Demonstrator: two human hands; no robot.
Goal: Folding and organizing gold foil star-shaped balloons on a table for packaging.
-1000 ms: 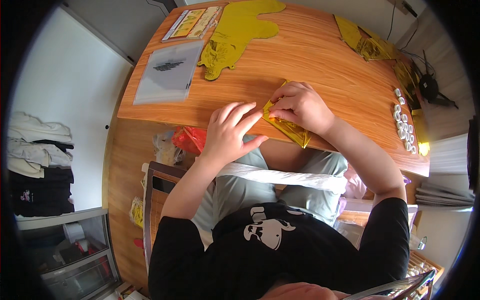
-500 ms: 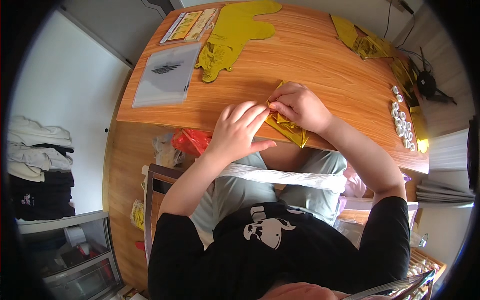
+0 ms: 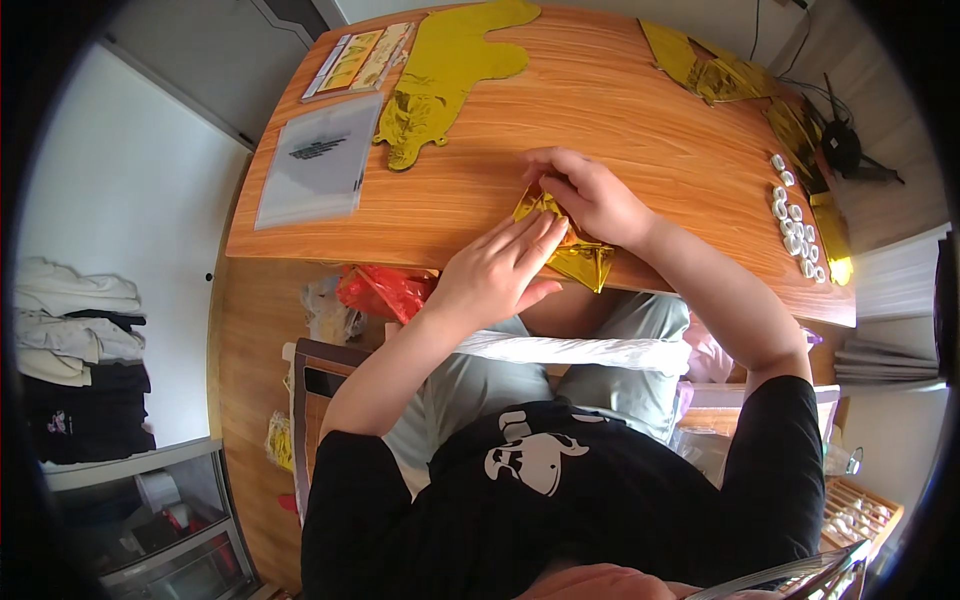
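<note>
A crumpled, folded piece of shiny gold foil (image 3: pixel 583 262) lies at the near edge of the wooden table, one pointed corner reaching the rim. My left hand (image 3: pixel 492 272) rests flat over its left part, fingers stretched out and thumb held apart. Over the far right side of the foil, my right hand (image 3: pixel 600 200) is cupped, its fingers bent and apart from the thumb. The fingertips of that hand are partly hidden, and no firm hold on the foil shows. Both hands cover much of the foil's middle.
A flat gold foil shape (image 3: pixel 440 75), a clear plastic sleeve (image 3: pixel 318 165) and a printed card (image 3: pixel 358 62) lie at the left. More gold foil (image 3: pixel 700 70) stretches along the far right edge, near several small white rolls (image 3: pixel 795 235). A red plastic bag (image 3: pixel 385 290) hangs below the table edge.
My left hand has come down onto the foil from just beside it. The right hand has loosened from a pinch to a cupped pose. The view has shifted slightly.
</note>
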